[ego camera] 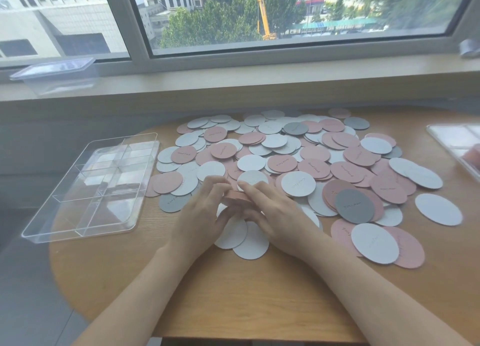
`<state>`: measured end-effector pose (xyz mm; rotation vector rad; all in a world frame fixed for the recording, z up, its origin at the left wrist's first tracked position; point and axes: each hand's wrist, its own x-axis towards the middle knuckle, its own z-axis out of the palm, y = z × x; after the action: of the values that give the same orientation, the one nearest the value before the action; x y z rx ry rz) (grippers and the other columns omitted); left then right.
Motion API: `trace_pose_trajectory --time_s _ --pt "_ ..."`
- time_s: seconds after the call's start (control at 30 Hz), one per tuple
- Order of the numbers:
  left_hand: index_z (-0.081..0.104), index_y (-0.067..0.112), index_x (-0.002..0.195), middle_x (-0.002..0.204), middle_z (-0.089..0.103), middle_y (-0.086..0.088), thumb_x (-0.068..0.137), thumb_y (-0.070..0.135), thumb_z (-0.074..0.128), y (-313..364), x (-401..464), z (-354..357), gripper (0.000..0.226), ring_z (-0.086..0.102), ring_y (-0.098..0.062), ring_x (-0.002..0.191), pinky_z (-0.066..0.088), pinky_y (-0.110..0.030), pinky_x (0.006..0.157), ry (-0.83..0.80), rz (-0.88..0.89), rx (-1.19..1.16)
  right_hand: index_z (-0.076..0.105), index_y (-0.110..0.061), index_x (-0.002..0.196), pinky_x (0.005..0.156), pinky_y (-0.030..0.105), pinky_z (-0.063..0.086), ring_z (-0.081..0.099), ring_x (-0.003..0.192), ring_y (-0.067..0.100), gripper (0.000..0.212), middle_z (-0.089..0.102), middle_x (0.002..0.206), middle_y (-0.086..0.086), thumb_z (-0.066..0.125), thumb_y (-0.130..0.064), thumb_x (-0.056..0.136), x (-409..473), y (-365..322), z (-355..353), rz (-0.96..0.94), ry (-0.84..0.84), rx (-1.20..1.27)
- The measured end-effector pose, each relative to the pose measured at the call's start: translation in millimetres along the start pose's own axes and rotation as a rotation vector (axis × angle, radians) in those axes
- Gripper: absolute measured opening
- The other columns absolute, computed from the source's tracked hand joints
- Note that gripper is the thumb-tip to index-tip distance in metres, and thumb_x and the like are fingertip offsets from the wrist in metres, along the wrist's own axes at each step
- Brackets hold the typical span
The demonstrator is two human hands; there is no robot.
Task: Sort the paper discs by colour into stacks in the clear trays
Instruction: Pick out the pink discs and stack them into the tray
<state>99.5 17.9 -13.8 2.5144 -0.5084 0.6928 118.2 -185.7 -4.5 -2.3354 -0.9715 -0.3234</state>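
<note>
Head view showed two bare forearms reaching over the wooden table (233,293), nearest the camera. The left hand (200,221) and the right hand (272,215) met in the middle, fingers curled round the edges of a thin pink stack (237,197) held between them, just above a few white discs lying on the table.

Beyond the hands lay the loose pile of discs (298,158), pink, white and grey mixed and overlapping. The divided clear tray (59,223) sat to the left, apart from the pile, its compartments seemingly holding nothing yet. A second clear tray (441,135) showed at the right edge.

The stack was held only by its rim, so a slack grip could have let it fan out and drop back into the pile. Carried across to the tray, it might have caught a divider and spilled.
</note>
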Motion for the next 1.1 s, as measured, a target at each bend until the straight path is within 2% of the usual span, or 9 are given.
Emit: trace_pose_trajectory --time_s 0.1,0.2,0.33,0.43,0.57,0.67,0.77,0.9,1.1 --pt "0.057 0.010 0.129 0.117 0.062 0.002 0.097 0.037 0.050 4.1 0.2 -1.0 0.043 0.058 -0.013 0.102 0.045 -0.019 0.086 -0.026 0.030 -0.023 0.042 -0.009 0.146 0.079 0.033 0.047 0.052 0.096 0.025 0.065 0.055 0.113 0.006 0.055 0.002 0.084 0.4 2.3 2.2 0.007 0.032 -0.005" --pt "0.038 0.014 0.150 0.138 0.054 0.002 0.099 0.042 0.046 4.7 1.0 0.5 0.059 0.050 -0.015 0.124 0.032 -0.017 0.103 -0.102 0.008 0.021 0.041 -0.007 0.146 0.083 0.040 0.048 0.052 0.097 0.028 0.069 0.054 0.113 0.009 0.053 0.004 0.079 0.5 4.9 -0.7 0.018 0.063 0.005" --pt "0.013 0.013 0.158 0.155 0.038 -0.002 0.099 0.049 0.046 7.6 0.2 6.3 0.077 0.030 -0.014 0.138 0.006 -0.011 0.113 -0.152 0.012 0.111 0.020 -0.010 0.155 0.099 0.041 0.043 0.048 0.111 0.029 0.069 0.051 0.125 0.007 0.050 -0.016 0.094 0.8 3.3 5.1 0.012 0.032 -0.097" --pt "0.006 0.014 0.159 0.157 0.035 -0.001 0.101 0.044 0.043 7.5 -0.7 4.1 0.075 0.030 -0.015 0.138 0.013 -0.017 0.112 -0.176 0.026 0.116 0.011 -0.015 0.158 0.103 0.040 0.041 0.046 0.116 0.030 0.071 0.050 0.129 0.007 0.047 -0.023 0.098 1.5 4.8 6.2 0.027 0.019 -0.097" --pt "0.022 0.017 0.158 0.143 0.049 0.005 0.102 0.046 0.037 6.7 0.6 -3.3 0.065 0.043 -0.012 0.128 0.031 -0.020 0.105 -0.170 -0.002 -0.005 0.024 -0.022 0.154 0.087 0.040 0.048 0.052 0.103 0.028 0.077 0.054 0.117 0.002 0.055 -0.001 0.086 1.4 6.5 5.5 0.040 0.022 -0.027" --pt "0.051 0.019 0.142 0.117 0.059 0.007 0.103 0.033 0.042 -6.8 5.0 -15.5 0.043 0.052 -0.016 0.107 0.041 -0.029 0.094 0.100 -0.144 -0.004 0.039 -0.021 0.146 0.082 0.034 0.045 0.049 0.096 0.022 0.073 0.055 0.110 -0.001 0.058 0.004 0.080 0.6 7.4 3.5 0.065 0.045 0.004" --pt "0.061 0.012 0.131 0.126 0.057 -0.007 0.101 0.017 0.049 -37.3 5.0 -27.4 0.033 0.049 -0.029 0.115 0.040 -0.040 0.100 0.254 -0.434 0.199 0.044 -0.018 0.143 0.080 0.022 0.034 0.047 0.097 0.018 0.061 0.056 0.112 -0.001 0.053 -0.004 0.085 0.6 6.8 2.1 0.063 0.058 0.022" --pt "0.056 0.008 0.138 0.137 0.053 -0.016 0.101 0.023 0.050 -62.5 2.7 -36.1 0.040 0.047 -0.036 0.124 0.039 -0.046 0.104 0.088 -0.673 0.384 0.046 -0.017 0.141 0.077 0.019 0.029 0.045 0.095 0.015 0.056 0.057 0.111 -0.001 0.051 -0.006 0.086 1.3 7.3 2.8 0.057 0.060 0.032" --pt "0.057 0.012 0.124 0.136 0.052 -0.008 0.104 0.038 0.037 -66.4 -0.4 -34.3 0.039 0.046 -0.031 0.124 0.038 -0.043 0.100 -0.082 -0.740 0.434 0.046 -0.019 0.139 0.079 0.024 0.035 0.048 0.097 0.018 0.053 0.057 0.114 -0.002 0.049 -0.012 0.087 1.2 6.5 1.9 0.070 0.063 0.049"
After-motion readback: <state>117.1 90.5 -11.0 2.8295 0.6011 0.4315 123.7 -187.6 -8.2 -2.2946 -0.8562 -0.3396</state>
